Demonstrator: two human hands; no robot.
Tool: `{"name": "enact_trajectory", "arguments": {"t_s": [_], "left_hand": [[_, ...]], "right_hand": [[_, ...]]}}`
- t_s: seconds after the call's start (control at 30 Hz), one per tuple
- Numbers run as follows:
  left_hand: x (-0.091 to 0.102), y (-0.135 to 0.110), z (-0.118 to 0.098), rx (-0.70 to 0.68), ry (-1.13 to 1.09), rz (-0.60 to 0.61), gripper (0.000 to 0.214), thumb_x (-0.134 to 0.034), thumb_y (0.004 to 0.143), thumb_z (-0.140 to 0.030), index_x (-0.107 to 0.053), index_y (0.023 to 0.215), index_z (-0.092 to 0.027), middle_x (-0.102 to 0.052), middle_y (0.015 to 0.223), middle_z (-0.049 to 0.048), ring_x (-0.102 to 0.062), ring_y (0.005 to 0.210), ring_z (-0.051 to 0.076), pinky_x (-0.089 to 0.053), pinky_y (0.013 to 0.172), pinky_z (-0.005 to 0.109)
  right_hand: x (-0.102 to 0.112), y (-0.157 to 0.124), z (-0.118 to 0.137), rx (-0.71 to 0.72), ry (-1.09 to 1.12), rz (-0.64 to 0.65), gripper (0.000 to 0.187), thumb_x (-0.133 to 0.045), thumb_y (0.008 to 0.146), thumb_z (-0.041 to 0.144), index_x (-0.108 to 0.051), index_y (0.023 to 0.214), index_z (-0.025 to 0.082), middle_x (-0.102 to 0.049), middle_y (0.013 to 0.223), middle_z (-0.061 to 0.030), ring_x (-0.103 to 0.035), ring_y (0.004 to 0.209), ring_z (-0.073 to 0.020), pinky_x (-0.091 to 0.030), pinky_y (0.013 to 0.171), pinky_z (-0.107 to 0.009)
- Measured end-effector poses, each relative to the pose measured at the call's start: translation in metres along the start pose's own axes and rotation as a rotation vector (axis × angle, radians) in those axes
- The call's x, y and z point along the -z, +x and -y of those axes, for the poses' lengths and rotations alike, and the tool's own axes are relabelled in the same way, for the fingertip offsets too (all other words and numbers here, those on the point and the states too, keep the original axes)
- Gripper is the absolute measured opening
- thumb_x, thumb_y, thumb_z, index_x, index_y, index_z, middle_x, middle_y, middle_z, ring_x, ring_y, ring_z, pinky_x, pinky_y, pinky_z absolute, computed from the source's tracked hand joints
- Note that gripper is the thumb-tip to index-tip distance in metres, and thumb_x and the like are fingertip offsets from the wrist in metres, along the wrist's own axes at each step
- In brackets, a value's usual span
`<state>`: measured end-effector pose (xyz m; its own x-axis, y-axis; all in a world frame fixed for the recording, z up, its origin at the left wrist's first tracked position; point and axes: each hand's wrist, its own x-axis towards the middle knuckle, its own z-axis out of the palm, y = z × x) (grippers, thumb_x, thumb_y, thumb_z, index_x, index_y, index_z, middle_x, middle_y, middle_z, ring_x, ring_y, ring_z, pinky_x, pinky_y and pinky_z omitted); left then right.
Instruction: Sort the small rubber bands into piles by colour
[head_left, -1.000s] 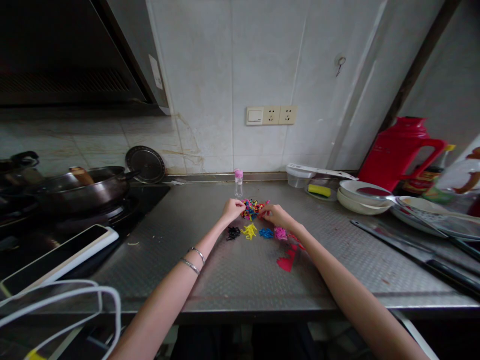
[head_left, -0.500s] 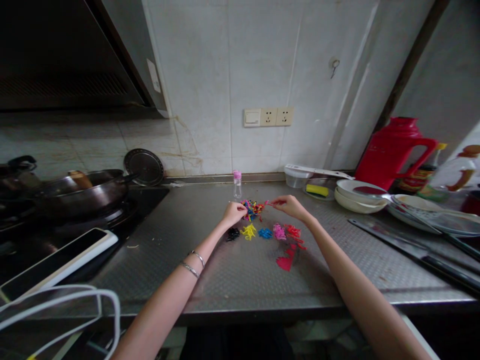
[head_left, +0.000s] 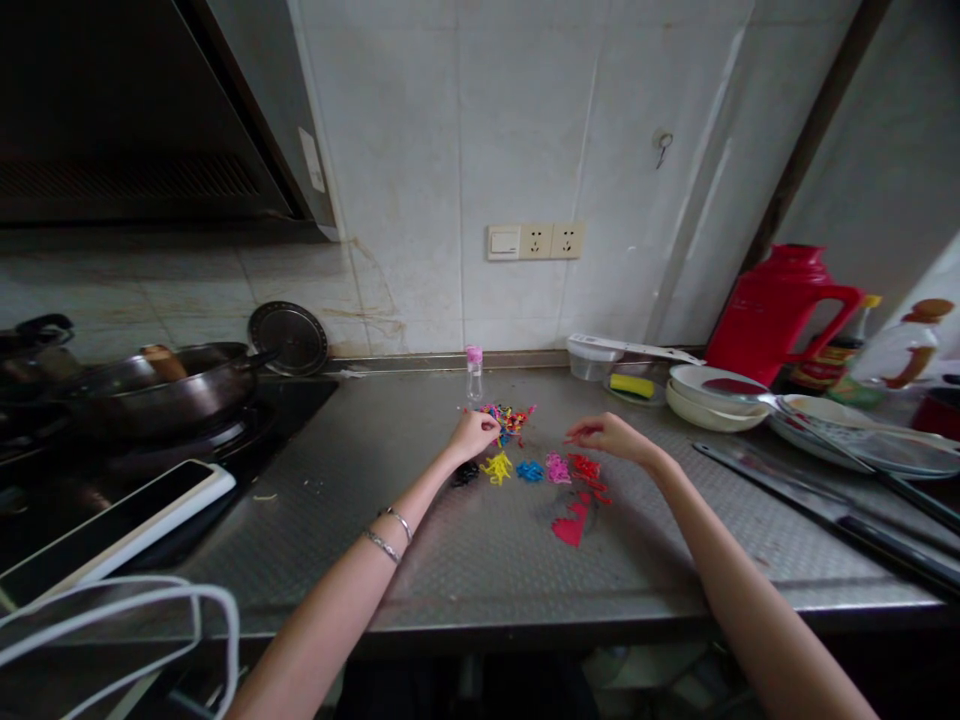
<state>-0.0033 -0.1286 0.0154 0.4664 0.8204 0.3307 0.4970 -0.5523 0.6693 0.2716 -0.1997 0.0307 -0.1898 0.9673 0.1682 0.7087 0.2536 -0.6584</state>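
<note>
On the steel worktop point(head_left: 465, 560): five small one-colour heaps lie in a row: black heap point(head_left: 465, 473), yellow heap point(head_left: 496, 466), blue heap point(head_left: 530, 469), pink heap point(head_left: 557, 467), red heap point(head_left: 585, 466).
Left over: the mixed heap point(head_left: 510, 417) behind the row looks not sorted yet.
Left hand point(head_left: 472, 436): fingers curled, touching the near edge of the mixed heap; I cannot tell if it grips anything.
Right hand point(head_left: 611, 436): half closed, just above the red heap; whether it holds a piece is unclear.

The left hand point(head_left: 472, 436) is touching the mixed pile point(head_left: 511, 417) of coloured bits; the right hand point(head_left: 613, 437) is hovering just above the red heap point(head_left: 586, 467), which is lying beside the pink heap point(head_left: 556, 468) on the desk point(head_left: 487, 560).
</note>
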Motion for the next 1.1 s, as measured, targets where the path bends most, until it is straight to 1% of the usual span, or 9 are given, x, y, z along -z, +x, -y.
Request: {"name": "enact_trajectory", "arguments": {"t_s": [0.1,0.17,0.23,0.33,0.5,0.6,0.73,0.87,1.1], "left_hand": [[-0.002,-0.001,0.001,-0.007,0.023,0.015,0.021,-0.051,0.069,-0.021,-0.069,0.075,-0.011,-0.067,0.071,0.0054,-0.058,0.065,0.013,-0.043,0.064,0.023],[-0.005,-0.002,0.002,-0.013,0.052,0.023,0.021,-0.051,0.069,-0.021,-0.069,0.074,-0.011,-0.067,0.07,0.0052,-0.058,0.064,0.013,-0.043,0.062,0.022],[-0.008,-0.003,0.001,-0.024,0.093,0.03,0.021,-0.051,0.069,-0.023,-0.069,0.074,-0.012,-0.066,0.069,0.005,-0.057,0.062,0.013,-0.042,0.061,0.022],[-0.012,-0.006,-0.005,-0.051,0.166,0.034,0.022,-0.051,0.07,-0.025,-0.069,0.074,-0.013,-0.066,0.069,0.0051,-0.056,0.061,0.013,-0.04,0.06,0.023],[-0.016,-0.01,-0.021,-0.073,0.306,0.074,0.023,-0.049,0.072,-0.024,-0.07,0.078,-0.016,-0.067,0.074,0.006,-0.057,0.066,0.014,-0.041,0.063,0.024],[-0.02,-0.011,-0.027,-0.073,0.43,0.093,0.022,-0.05,0.074,-0.025,-0.07,0.079,-0.018,-0.067,0.077,0.0065,-0.059,0.072,0.016,-0.041,0.066,0.026],[-0.026,-0.007,-0.029,-0.068,0.532,0.093,0.026,-0.049,0.077,-0.035,-0.07,0.075,-0.019,-0.067,0.08,0.0085,-0.06,0.078,0.02,-0.043,0.07,0.03],[-0.03,-0.003,-0.03,0.0,0.524,0.089,0.028,-0.051,0.076,-0.04,-0.07,0.075,-0.02,-0.067,0.079,0.0082,-0.06,0.079,0.021,-0.043,0.071,0.032],[-0.037,0.001,-0.042,0.146,0.507,0.095,0.022,-0.058,0.072,-0.037,-0.069,0.078,-0.019,-0.067,0.081,0.0084,-0.06,0.081,0.02,-0.044,0.072,0.031]], "right_hand": [[-0.001,-0.004,-0.006,-0.064,0.072,0.115,0.03,-0.059,0.064,0.029,-0.067,0.088,0.012,-0.068,0.071,-0.0046,-0.058,0.059,-0.0142,-0.045,0.054,-0.023],[-0.002,-0.005,-0.009,-0.082,0.085,0.142,0.033,-0.06,0.064,0.031,-0.067,0.089,0.012,-0.067,0.071,-0.0046,-0.058,0.058,-0.0139,-0.044,0.052,-0.022],[-0.003,-0.005,-0.013,-0.094,0.089,0.11,0.035,-0.059,0.065,0.034,-0.066,0.09,0.011,-0.066,0.068,-0.0043,-0.056,0.056,-0.0131,-0.043,0.051,-0.022],[-0.004,-0.002,-0.022,-0.116,0.091,0.013,0.036,-0.053,0.069,0.035,-0.066,0.091,0.01,-0.063,0.061,-0.0029,-0.053,0.05,-0.0115,-0.04,0.046,-0.021],[-0.009,0.004,-0.035,-0.098,0.041,-0.098,0.034,-0.051,0.069,0.033,-0.067,0.089,0.01,-0.062,0.06,-0.0026,-0.05,0.049,-0.0102,-0.037,0.045,-0.02],[-0.011,0.005,-0.037,-0.069,-0.001,-0.108,0.032,-0.051,0.068,0.03,-0.068,0.087,0.01,-0.064,0.063,-0.0032,-0.052,0.052,-0.011,-0.039,0.048,-0.02],[-0.012,0.005,-0.036,-0.07,-0.055,-0.106,0.031,-0.051,0.068,0.029,-0.068,0.087,0.012,-0.066,0.066,-0.003,-0.054,0.054,-0.0118,-0.04,0.051,-0.021],[-0.012,0.005,-0.033,-0.06,-0.086,-0.1,0.031,-0.051,0.068,0.03,-0.068,0.087,0.012,-0.066,0.066,-0.0029,-0.055,0.055,-0.0119,-0.041,0.053,-0.021],[-0.012,0.004,-0.031,-0.085,-0.102,-0.103,0.032,-0.049,0.068,0.029,-0.068,0.088,0.012,-0.066,0.066,-0.0033,-0.055,0.054,-0.012,-0.042,0.052,-0.021]]}}
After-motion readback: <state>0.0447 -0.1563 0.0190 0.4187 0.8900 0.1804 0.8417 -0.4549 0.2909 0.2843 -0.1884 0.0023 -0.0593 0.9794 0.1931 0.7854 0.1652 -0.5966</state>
